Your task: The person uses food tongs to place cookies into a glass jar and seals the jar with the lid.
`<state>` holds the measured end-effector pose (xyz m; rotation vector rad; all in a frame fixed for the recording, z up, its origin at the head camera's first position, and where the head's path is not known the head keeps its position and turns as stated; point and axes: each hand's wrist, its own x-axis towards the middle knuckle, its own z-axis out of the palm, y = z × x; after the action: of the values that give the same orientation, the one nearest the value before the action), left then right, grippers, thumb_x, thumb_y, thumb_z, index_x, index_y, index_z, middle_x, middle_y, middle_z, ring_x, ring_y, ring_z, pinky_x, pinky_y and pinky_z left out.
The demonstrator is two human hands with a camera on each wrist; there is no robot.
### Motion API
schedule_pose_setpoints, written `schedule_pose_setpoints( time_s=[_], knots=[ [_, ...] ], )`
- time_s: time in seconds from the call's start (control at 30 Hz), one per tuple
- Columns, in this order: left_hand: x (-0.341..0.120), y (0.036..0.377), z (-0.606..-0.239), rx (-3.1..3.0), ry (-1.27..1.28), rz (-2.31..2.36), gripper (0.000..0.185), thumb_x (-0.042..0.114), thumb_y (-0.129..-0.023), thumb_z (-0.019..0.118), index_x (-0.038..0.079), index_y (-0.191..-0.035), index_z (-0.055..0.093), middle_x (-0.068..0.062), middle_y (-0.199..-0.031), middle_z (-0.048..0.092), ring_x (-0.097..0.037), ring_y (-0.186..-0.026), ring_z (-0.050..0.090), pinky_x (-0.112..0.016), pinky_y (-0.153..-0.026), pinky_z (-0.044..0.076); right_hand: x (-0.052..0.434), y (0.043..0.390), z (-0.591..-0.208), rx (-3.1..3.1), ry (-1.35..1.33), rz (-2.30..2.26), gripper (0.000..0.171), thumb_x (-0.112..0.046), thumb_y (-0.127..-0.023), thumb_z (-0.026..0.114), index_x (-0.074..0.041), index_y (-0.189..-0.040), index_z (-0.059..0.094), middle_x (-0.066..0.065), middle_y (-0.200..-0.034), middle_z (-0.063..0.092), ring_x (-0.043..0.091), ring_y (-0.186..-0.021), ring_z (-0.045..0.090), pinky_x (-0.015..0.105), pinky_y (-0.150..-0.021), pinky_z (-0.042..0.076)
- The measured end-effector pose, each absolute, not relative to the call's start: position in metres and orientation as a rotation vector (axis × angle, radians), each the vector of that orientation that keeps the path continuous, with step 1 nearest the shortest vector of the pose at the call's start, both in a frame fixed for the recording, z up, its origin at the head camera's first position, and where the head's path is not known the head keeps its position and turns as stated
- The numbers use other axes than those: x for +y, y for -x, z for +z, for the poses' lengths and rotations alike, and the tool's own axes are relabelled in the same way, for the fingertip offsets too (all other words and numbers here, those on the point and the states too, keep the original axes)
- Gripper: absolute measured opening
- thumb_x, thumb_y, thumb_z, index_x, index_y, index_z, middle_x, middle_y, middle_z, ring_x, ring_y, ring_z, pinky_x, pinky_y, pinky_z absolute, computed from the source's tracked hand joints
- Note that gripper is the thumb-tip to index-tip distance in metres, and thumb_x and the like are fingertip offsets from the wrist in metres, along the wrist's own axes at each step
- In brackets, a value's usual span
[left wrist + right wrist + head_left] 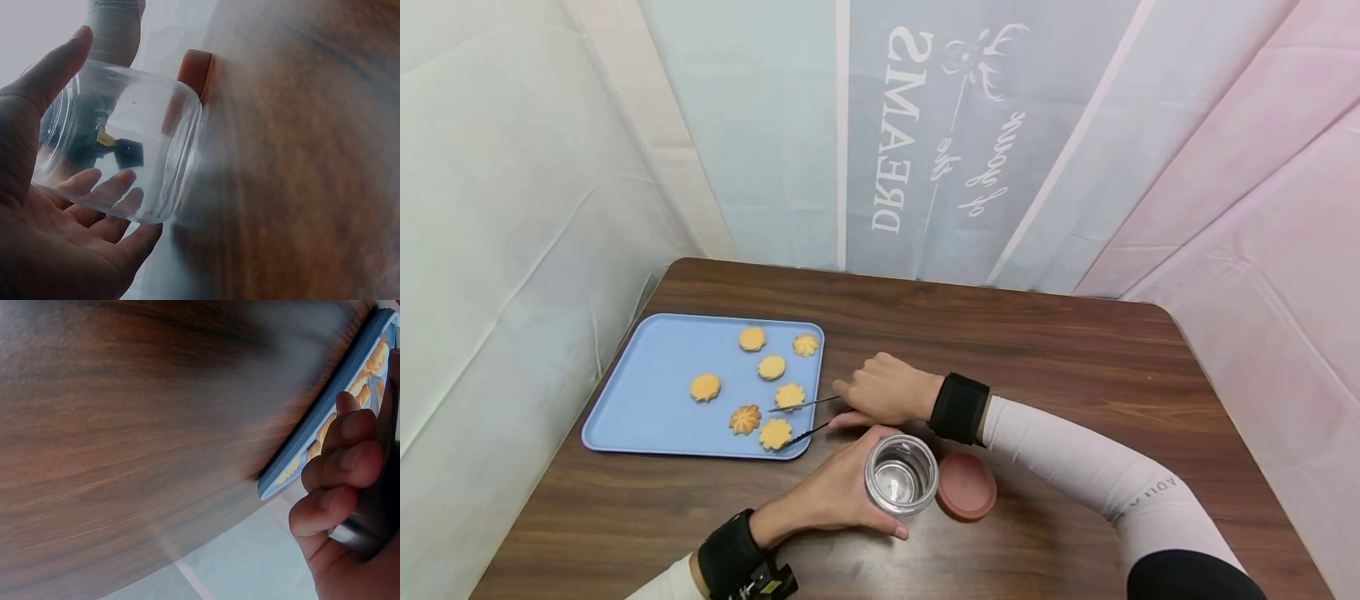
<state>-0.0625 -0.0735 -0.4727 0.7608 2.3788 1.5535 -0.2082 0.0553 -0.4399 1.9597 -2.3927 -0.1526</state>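
My left hand (pixel 842 492) wraps around a clear, empty glass jar (pixel 901 474) standing upright on the wooden table; in the left wrist view the fingers (pixel 106 187) show through the jar (pixel 125 144). My right hand (pixel 880 392) grips metal tongs (pixel 805 417), whose two thin tips reach over the right edge of a blue tray (pixel 647 392). Several round yellow cookies (pixel 772 367) lie on the tray, and the tong tips sit by the two nearest ones. In the right wrist view curled fingers (pixel 340 475) hold the tongs beside the tray edge (pixel 325 406).
A brown-red lid (pixel 966 486) lies flat on the table right of the jar, also seen behind the jar in the left wrist view as an orange lid (pixel 195 72). Draped cloth walls stand at the back and on both sides. The wooden table (pixel 1075 375) extends to the right.
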Motion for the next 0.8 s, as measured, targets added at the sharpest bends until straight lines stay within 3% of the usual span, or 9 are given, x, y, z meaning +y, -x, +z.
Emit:
schedule_pose_setpoints(
  time_s=[0.8],
  knots=[
    [-0.0740, 0.0638, -0.4733, 2.363, -0.765, 1.557, 0.097, 0.037, -0.067, 0.102, 0.018, -0.145, 0.049, 0.004, -0.136, 0.064, -0.016, -0.123, 0.062, -0.036, -0.110, 0.049, 0.0525, 0.2087, -0.4428, -2.383, -2.011, -0.120, 0.046, -0.060, -0.107, 0.052, -0.020, -0.089, 0.064, -0.007, -0.062, 0.057, 0.010, -0.050, 0.053, 0.031, -0.047, 0.046]
  ],
)
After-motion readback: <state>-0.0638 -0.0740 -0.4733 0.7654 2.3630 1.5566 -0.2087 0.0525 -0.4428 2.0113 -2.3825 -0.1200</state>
